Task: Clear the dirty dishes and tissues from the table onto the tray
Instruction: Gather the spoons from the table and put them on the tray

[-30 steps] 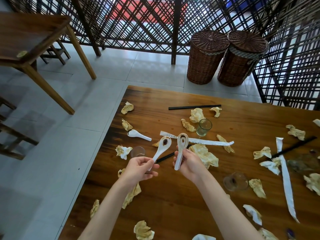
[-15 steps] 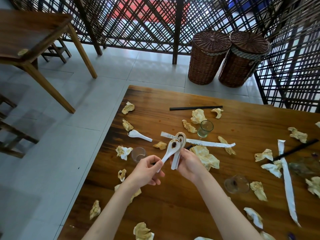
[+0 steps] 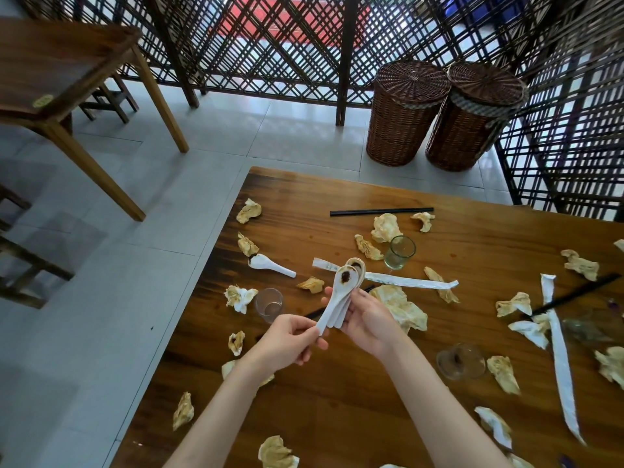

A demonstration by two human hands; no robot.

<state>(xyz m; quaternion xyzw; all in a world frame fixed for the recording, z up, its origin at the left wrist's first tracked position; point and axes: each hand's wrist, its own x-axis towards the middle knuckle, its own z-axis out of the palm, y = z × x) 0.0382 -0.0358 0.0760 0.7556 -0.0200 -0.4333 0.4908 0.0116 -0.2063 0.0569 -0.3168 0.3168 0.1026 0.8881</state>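
White spoons [image 3: 341, 292] with brown stains, yellowish crumpled tissues [image 3: 401, 307], brown wood-grain table [image 3: 337, 400]

The lower spoon [image 3: 358, 269] is mostly hidden under the top spoon [image 3: 338, 292]. Behind both hands, a black chopstick [image 3: 315, 312] shows only in bits. Far right of the hands, a blurred glass [image 3: 587, 327] is hard to make out.

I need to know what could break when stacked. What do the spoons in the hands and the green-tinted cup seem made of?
The spoons look like glazed white ceramic, possibly melamine: glossy, opaque, thick-walled, with dark sauce residue. The green-tinted cup looks like glass: transparent, with the table's wood grain showing through it.
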